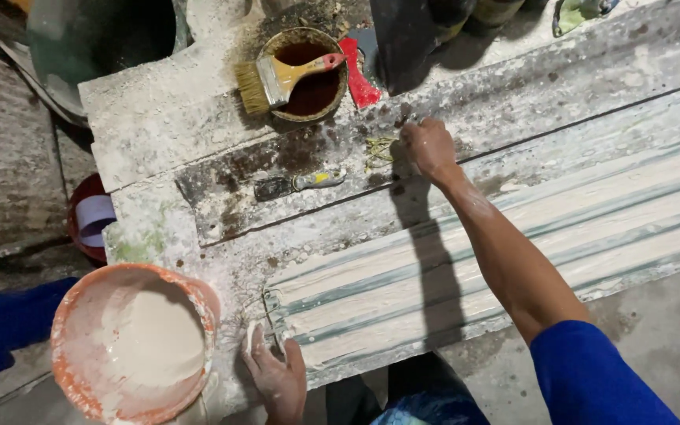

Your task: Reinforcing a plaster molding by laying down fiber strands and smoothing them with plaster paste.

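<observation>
Pressing flat, open left hand steadies the moulded plaster strip's near-left end. Right hand pinches yellowish fibre strands, far side. Strip likely stiff, brittle: support underneath.

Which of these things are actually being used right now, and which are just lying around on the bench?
In use:
- right hand, reaching to the tangle of wire
- left hand, resting on the ridged mould end
- orange bucket of pale paste beside it

Lying about:
- brush across the tin of brown liquid
- red scraper
- small knife
</observation>
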